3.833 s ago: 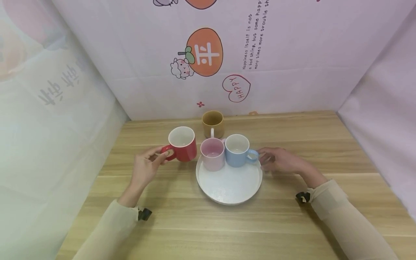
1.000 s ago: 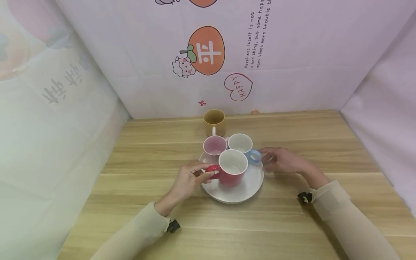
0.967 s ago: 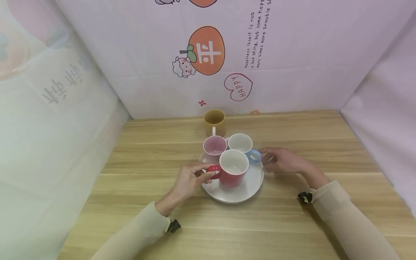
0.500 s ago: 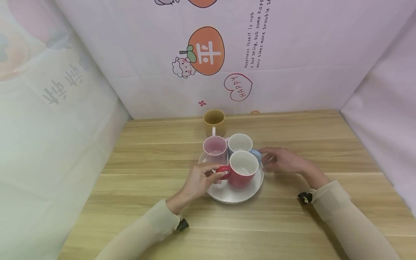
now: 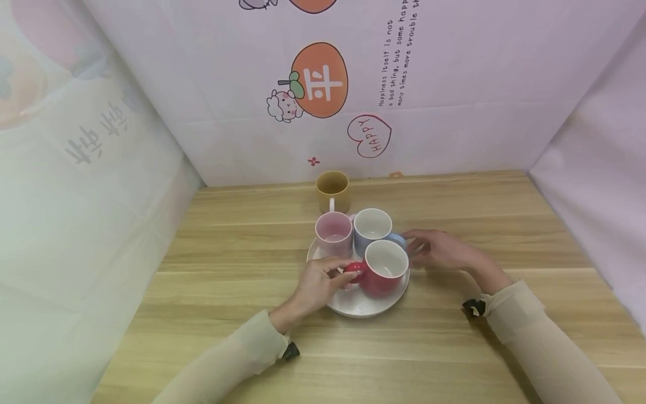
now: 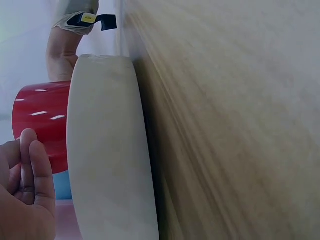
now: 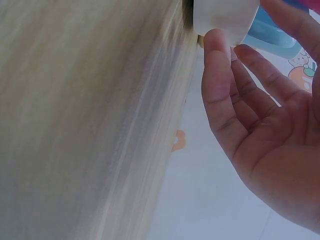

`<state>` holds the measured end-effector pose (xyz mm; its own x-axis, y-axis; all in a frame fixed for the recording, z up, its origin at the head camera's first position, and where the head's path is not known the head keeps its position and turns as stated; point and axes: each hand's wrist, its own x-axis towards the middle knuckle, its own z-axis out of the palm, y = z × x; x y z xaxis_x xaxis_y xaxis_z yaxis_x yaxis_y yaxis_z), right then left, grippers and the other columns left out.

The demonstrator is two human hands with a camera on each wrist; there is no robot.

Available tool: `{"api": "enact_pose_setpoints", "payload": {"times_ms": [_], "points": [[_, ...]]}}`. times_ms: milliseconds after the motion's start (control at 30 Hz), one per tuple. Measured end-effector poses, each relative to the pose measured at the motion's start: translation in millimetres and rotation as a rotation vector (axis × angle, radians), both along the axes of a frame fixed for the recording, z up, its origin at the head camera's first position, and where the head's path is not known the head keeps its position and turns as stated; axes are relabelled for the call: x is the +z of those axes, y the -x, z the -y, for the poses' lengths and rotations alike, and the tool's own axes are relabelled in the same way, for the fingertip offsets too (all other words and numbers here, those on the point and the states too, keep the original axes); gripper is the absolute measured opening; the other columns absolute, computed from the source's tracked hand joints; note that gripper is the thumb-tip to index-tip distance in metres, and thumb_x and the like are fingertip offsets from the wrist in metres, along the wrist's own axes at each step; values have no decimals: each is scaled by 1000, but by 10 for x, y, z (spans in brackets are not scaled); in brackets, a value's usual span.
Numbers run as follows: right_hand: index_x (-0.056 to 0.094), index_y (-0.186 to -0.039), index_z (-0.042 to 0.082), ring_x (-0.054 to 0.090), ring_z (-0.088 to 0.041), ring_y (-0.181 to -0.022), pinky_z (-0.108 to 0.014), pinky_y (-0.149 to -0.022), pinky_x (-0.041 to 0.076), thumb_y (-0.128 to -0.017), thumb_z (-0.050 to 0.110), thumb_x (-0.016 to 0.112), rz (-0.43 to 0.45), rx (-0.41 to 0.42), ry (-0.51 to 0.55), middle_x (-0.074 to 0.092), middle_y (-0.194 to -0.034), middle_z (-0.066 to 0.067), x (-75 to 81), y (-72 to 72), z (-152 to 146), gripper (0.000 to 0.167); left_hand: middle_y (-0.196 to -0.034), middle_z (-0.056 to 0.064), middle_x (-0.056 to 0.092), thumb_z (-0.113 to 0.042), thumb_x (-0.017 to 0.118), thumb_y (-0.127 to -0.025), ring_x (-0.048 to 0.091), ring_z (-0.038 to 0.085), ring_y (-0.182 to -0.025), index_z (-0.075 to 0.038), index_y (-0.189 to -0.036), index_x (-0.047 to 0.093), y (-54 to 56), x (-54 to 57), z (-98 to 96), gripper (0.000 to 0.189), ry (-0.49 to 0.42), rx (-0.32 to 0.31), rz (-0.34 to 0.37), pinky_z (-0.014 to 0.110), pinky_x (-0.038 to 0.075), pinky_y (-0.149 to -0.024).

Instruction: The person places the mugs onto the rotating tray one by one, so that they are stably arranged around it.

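Fingers of the left hand (image 5: 317,284) pinch the red mug (image 5: 384,275), apparently settling it on the tray (image 5: 359,308) below them; with the right hand (image 5: 438,249) relaxed, release seems due.

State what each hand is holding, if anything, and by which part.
Left hand: the glossy red cylindrical mug, by its handle. Right hand: fingers at the edge of the round white tray; whether they grip it cannot be told.

Wood-grain table (image 5: 404,359), round white tray (image 5: 359,307), mustard mug (image 5: 341,202)

Place: likely screened-off workspace | printed fabric walls (image 5: 454,129) | wood-grain tabletop (image 5: 404,359)
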<state>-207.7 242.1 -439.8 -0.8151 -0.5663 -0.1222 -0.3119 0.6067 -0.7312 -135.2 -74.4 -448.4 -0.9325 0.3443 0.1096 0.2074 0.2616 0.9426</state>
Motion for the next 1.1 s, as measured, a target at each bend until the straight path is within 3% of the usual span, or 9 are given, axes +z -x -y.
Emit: {"api": "enact_pose_setpoints", "payload": {"times_ms": [333,600,767,1100], "points": [[56,-137,11,72,-25,-96,-38,-79,60,-86,17,79,-15,1,2,74,-109,-13,-19,18,13,56,-98,5,77,-10,77,-86,71,18,-67,-11,-110,78,13,-33,-40,23,51,9,-65,14,48,-54],[56,-137,9,72,-27,-96,-40,-83,60,-86,14,78,-32,6,-4,74,-109,-14,0,31,19,55,-103,10,77,-9,76,-87,74,37,-74,-11,-110,78,37,-33,-73,23,-1,-7,5,13,52,-60],[56,-138,8,72,-28,-97,-41,-83,60,-86,13,77,-16,-2,-8,73,-110,-15,5,28,20,56,-98,9,78,-10,77,-87,74,37,-76,-12,-109,78,51,-15,-68,23,7,-7,60,14,54,-61],[55,-138,8,72,-28,-99,-37,-82,60,-86,13,77,-12,-1,-15,73,-110,-15,-9,29,13,57,-90,14,77,-10,76,-88,73,39,-75,-10,-110,77,49,-3,-30,22,61,-14,101,14,51,-58]]}}
